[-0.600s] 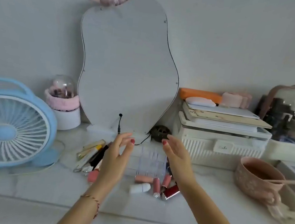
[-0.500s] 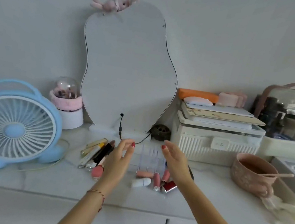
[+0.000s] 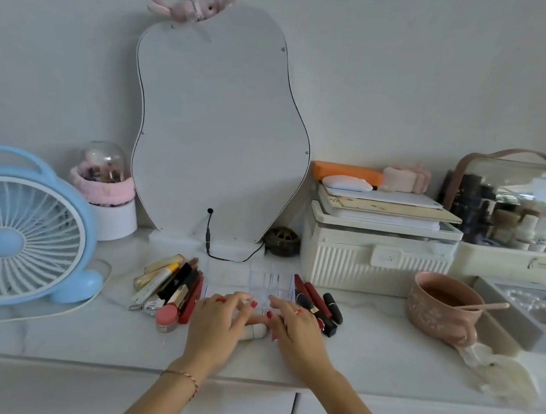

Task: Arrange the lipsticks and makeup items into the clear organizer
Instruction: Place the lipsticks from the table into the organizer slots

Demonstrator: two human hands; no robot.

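Observation:
The clear organizer (image 3: 269, 283) with small compartments stands on the white counter in front of the mirror. A pile of lipsticks and tubes (image 3: 172, 284) lies to its left, with a pink round jar (image 3: 167, 316) at the near end. Red and black lipsticks (image 3: 318, 303) lie to its right. My left hand (image 3: 216, 323) and my right hand (image 3: 297, 333) are palm down just in front of the organizer, fingertips on the small items there. A white capsule-shaped tube (image 3: 254, 332) shows between them. Other items under the hands are hidden.
A blue fan (image 3: 13, 240) stands at the left and a pear-shaped mirror (image 3: 218, 138) with a black cable behind. A white ribbed box (image 3: 372, 257), a pink cup with a spoon (image 3: 441, 306) and a grey tray (image 3: 533, 318) stand at the right. The counter edge (image 3: 73, 363) is near.
Both hands have dropped from raised, either side of the organizer, down onto the items on the counter in front of it. The view has shifted slightly.

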